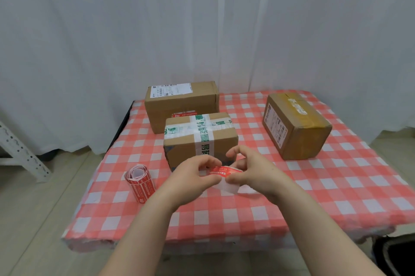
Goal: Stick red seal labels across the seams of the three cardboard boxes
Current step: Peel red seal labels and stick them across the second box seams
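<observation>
Right now, seen from a head camera looking down on a table (pixel 336 186) with a red checked cloth, two bare hands meet at the near middle. The left hand (pixel 195 174) pinches one end of a red label (pixel 221 170) between thumb and fingertips. The right hand (pixel 249 170) pinches the other end, where the white backing (pixel 229 187) hangs down beneath it. The label is off the table, stretched between the hands, and seems to be partway peeled.

At twelve o'clock from the hands, very close, stands the middle box (pixel 179 150), crossed with green and white tape. Behind it, at eleven o'clock, is the back box (pixel 179 103), with a red strip (pixel 183 114) low on its front that looks like a label already stuck. The right box (pixel 296 127) sits well apart at two o'clock, showing no red. A roll (pixel 140 182) of labels lies at nine o'clock.

Several things could go wrong from here. The freed label could curl and stick to itself or to a fingertip if it goes slack. A sharp pull could tear it or leave backing attached. Pressed down crooked on the glossy tape, it could miss the seam or hold poorly.
</observation>
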